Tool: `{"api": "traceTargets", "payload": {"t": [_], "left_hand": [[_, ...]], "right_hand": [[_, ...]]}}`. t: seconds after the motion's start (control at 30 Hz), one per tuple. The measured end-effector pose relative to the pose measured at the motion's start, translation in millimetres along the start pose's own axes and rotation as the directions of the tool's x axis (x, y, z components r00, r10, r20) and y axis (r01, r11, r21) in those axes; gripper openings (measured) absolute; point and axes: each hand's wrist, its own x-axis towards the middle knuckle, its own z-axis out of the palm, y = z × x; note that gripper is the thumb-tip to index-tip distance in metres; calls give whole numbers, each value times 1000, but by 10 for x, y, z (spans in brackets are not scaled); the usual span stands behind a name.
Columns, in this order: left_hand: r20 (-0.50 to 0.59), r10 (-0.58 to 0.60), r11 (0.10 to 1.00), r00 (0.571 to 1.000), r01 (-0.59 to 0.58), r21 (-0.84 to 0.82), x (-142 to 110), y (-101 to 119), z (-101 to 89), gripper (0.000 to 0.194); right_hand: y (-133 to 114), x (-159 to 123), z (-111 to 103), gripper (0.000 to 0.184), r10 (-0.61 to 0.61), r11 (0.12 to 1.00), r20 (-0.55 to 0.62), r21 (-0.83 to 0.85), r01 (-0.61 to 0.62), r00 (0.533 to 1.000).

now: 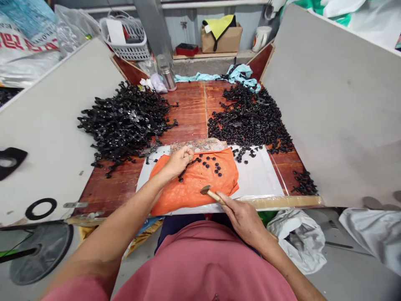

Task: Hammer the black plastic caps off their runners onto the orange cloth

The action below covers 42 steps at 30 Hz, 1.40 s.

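My right hand [242, 215] grips the wooden handle of a small hammer [216, 196], whose dark head hangs over the front part of an orange cloth [184, 190]. Near the cloth's back edge, the fingers of my left hand [181, 161] are pinched on a small black plastic piece [184, 171] that slants down to the left. Several small round black pieces [217, 168] lie loose on the cloth, to the right of my left hand. Behind the cloth shows a speckled stone slab [200, 144].
A big heap of black plastic parts [125, 121] lies on the left, another heap [250, 119] on the right, and a small pile [304, 182] at the front right. Grey panels [338, 108] wall both sides. A steel flask [167, 75] and a grey basket [128, 39] stand behind.
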Motion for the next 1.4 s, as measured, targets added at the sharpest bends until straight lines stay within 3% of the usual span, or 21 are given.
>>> {"api": "traceTargets", "payload": {"t": [0.13,0.4,0.8,1.03,1.2,1.4], "left_hand": [[-1,-34,999,999,33,-23,41,34,14,5],[-40,21,992,999,-16,126,93,-20,57,9],[-36,19,998,999,-18,53,64,-12,82,9],[-52,27,977,998,-16,213,103,-79,73,4],[-64,11,967,998,6,256,136,-77,64,3],[-88,-7,963,996,30,267,115,-36,74,5]], "right_hand": [[8,4,-12,48,12,1000,8,18,-12,1000],[5,12,-27,47,18,999,19,39,-19,1000],[-1,16,-39,48,27,999,20,17,-27,999],[22,7,-8,45,19,999,11,48,-19,1000],[-39,139,-265,47,44,998,-15,50,-43,999],[-219,688,-647,52,-29,990,-198,-140,1,980]]}}
